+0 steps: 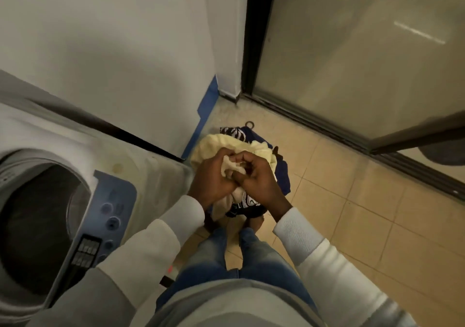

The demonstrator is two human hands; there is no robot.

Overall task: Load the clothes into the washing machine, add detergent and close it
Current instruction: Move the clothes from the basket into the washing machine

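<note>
Both hands are clamping their grip on a bunched fold of the cream garment [259, 148] above the clothes pile [283, 175] on the floor [352, 201], left hand [212, 178] and right hand [259, 182] pressing together, probably gathering it compact enough for lifting into the open washing machine [141, 173] alongside.

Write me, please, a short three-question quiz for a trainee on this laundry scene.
1. True or false: the left hand and the right hand both grip the cream cloth.
2. Where does the clothes pile lie? A) on the tiled floor B) inside the drum C) on top of the machine
3. On which side of the person does the washing machine stand?
Key: 1 true; 2 A; 3 on their left.
</note>
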